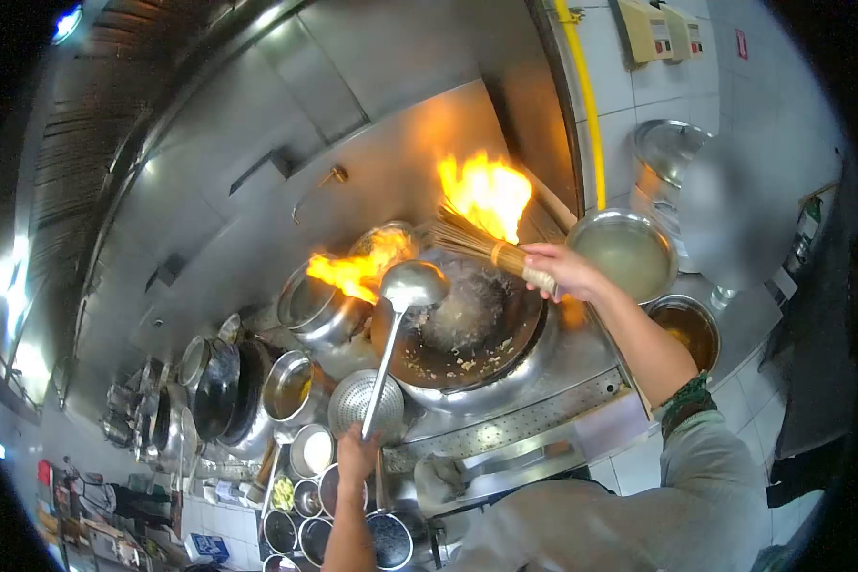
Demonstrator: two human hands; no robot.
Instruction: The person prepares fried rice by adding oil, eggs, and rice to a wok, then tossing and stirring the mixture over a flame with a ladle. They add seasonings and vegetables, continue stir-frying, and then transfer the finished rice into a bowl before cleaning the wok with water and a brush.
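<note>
Low in the frame, left of centre, the left hand [357, 456] was closed around the handle of a shiny steel ladle [416, 283], its forearm rising from the bottom edge. The right arm slanted in from the lower right — the right hand [564, 272] gripping the bound end of a bamboo brush [481, 243], its thin, stiff strands fanned leftward. Beneath both tools, at centre, lay a round, dark wok [419, 360], flecked with food scraps. Ragged orange flames [486, 195] flared beyond, before a smooth steel wall [400, 143].
</note>
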